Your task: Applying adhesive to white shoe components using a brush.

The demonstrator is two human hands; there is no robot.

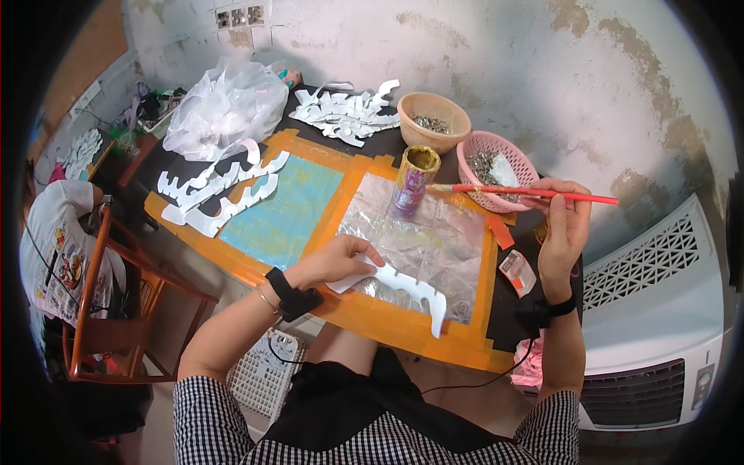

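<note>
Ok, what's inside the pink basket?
Small metal pieces and something white show inside the pink basket; what's beneath them is hidden, and the right hand's red brush covers part.

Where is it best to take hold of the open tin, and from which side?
Probably around the middle of the tin, from the left: its body is an upright cylinder, its open top looks smeared, and the brush in the right hand points in from the right.
</note>
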